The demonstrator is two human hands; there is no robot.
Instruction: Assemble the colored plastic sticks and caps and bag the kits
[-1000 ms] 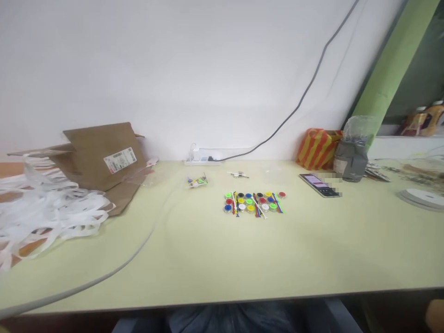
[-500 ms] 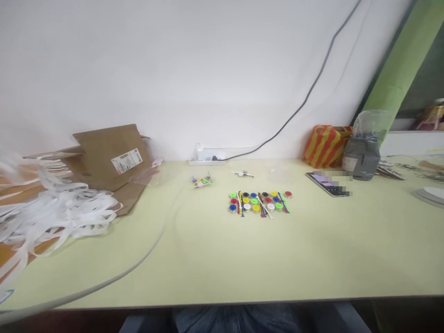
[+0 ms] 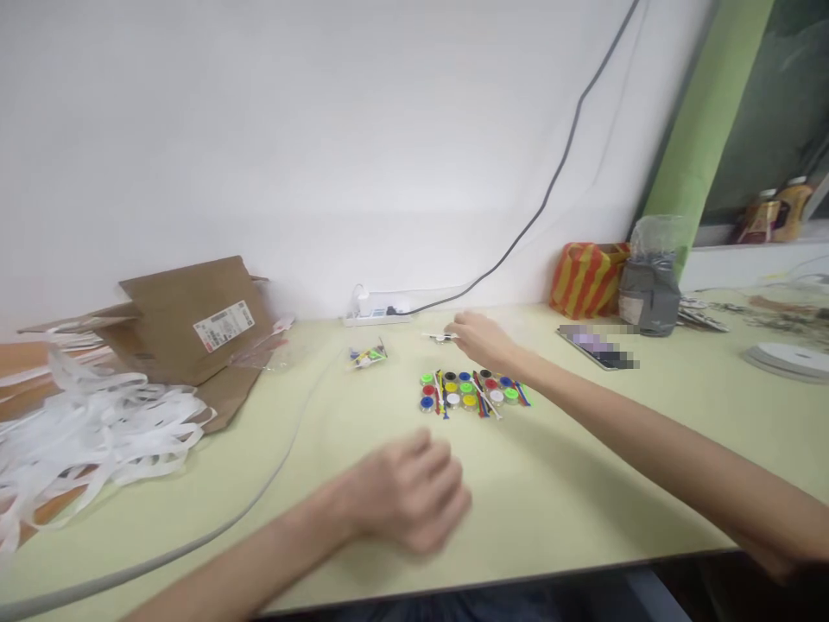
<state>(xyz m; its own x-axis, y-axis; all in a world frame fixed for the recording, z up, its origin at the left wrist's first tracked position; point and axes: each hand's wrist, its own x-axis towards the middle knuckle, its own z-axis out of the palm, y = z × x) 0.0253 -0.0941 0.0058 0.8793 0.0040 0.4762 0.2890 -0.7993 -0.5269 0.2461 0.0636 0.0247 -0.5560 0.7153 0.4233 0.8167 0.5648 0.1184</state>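
Observation:
My right hand (image 3: 484, 339) reaches far across the pale green table (image 3: 583, 466). Its fingertips are drawn together on the right end of a small white piece (image 3: 438, 337) lying near the wall. Just in front of that hand sits a cluster of small pots with coloured lids (image 3: 471, 390), with thin coloured sticks laid across them. My left hand (image 3: 414, 494) hovers low over the table's near part, blurred. Its fingers are curled into a loose fist with nothing visible in it. A small clear packet of coloured bits (image 3: 367, 355) lies left of the white piece.
Folded cardboard (image 3: 194, 320) and a heap of white strips (image 3: 84, 432) fill the left side. A grey cable (image 3: 259, 501) runs from the left front toward the power strip (image 3: 376, 313) at the wall. At the right lie a phone (image 3: 599, 348), a striped bag (image 3: 586, 278), a grey pouch (image 3: 649, 289) and a white disc (image 3: 790, 358).
Both of my hands have come into view. The right one has stretched out to the small white piece, the left one has risen over the table's front. The camera has shifted slightly.

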